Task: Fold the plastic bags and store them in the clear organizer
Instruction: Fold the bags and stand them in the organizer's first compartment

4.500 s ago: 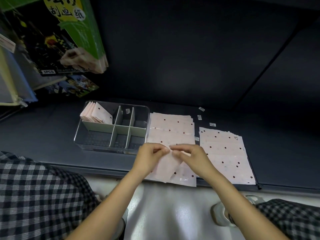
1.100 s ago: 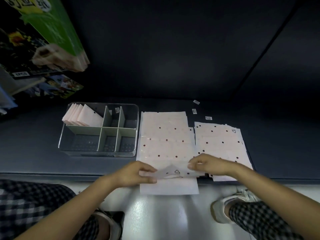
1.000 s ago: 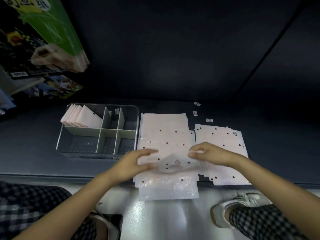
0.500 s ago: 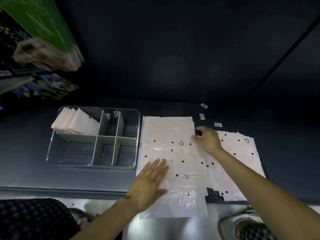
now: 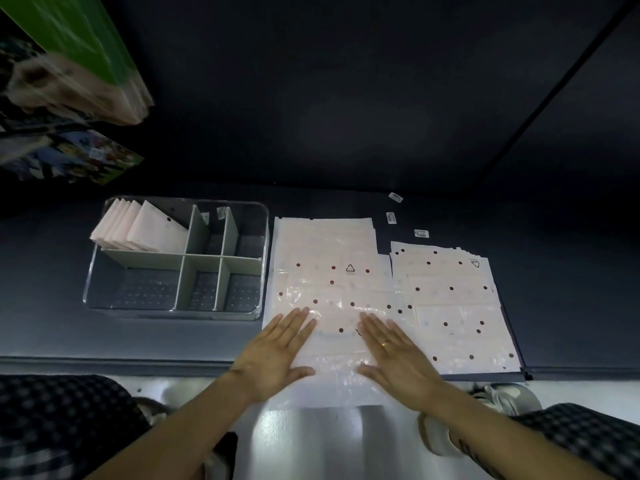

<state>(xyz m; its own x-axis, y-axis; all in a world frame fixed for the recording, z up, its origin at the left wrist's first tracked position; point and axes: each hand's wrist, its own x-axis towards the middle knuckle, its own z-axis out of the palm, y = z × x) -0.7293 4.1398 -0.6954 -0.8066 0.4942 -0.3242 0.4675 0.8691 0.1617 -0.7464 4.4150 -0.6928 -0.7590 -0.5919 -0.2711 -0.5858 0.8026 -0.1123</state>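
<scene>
A pink, dark-dotted plastic bag (image 5: 332, 289) lies spread flat on the dark shelf, its near end hanging over the edge. My left hand (image 5: 277, 351) and my right hand (image 5: 398, 355) press palm-down on its near part, fingers spread. A second pile of dotted bags (image 5: 453, 299) lies just right of it. The clear organizer (image 5: 263, 237) stands to the left, with grey dividers. Several folded pink bags (image 5: 138, 226) stand in its back-left compartment; the other compartments hold no bags.
Small white labels (image 5: 420, 233) lie on the shelf behind the bags. Green and picture-printed packs (image 5: 72, 64) hang at the upper left. The dark shelf (image 5: 41, 306) ends at a front edge; below it are my checked trousers and a white shoe (image 5: 498, 403).
I lifted one bag by both hands, laid it open on the middle pile, and smoothed it. My right hand came back from the far edge; both palms now rest flat on its near part.
</scene>
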